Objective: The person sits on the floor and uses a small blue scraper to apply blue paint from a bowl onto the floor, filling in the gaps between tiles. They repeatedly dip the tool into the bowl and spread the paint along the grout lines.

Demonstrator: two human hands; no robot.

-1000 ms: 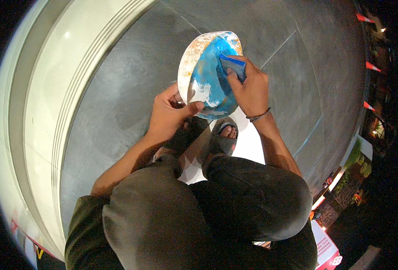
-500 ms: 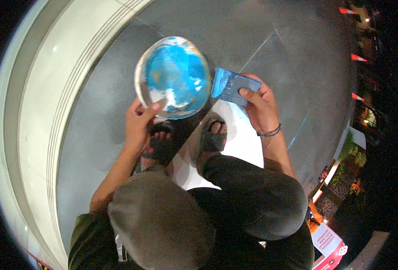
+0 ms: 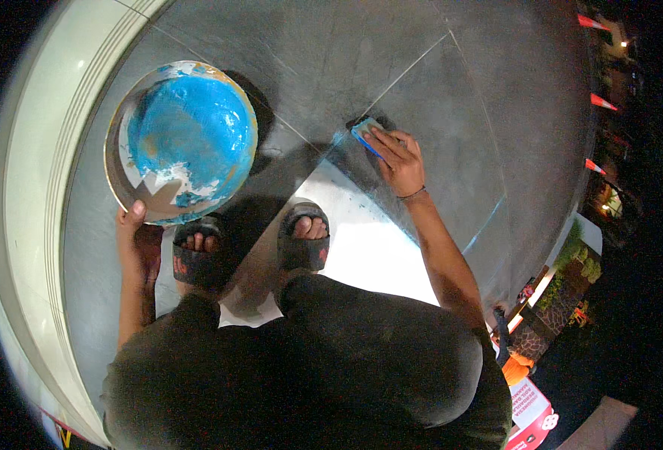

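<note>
Blue scraper (image 3: pixel 366 133) pressed flat on the grey floor tiles (image 3: pixel 451 97), right at a tile joint, under the fingers of the right hand (image 3: pixel 396 157); hand lies spread over it, pushing down rather than wrapped round it. Thin band on that wrist. Left hand (image 3: pixel 138 232) grips the near rim of a round pan (image 3: pixel 181 142), fingers hooked under the edge, thumb on top; pan held tilted above the floor, well apart from the scraper. Pan is thickly smeared with bright blue paste, bare patches toward the lower left. Person squats, feet in black sandals (image 3: pixel 250 251) on a pale sheet (image 3: pixel 369 247). White ribbed curb (image 3: pixel 31 165) runs along the left. Progress, judged: no blue visible along the joints, plenty of paste left in the pan; spreading looks barely begun.
</note>
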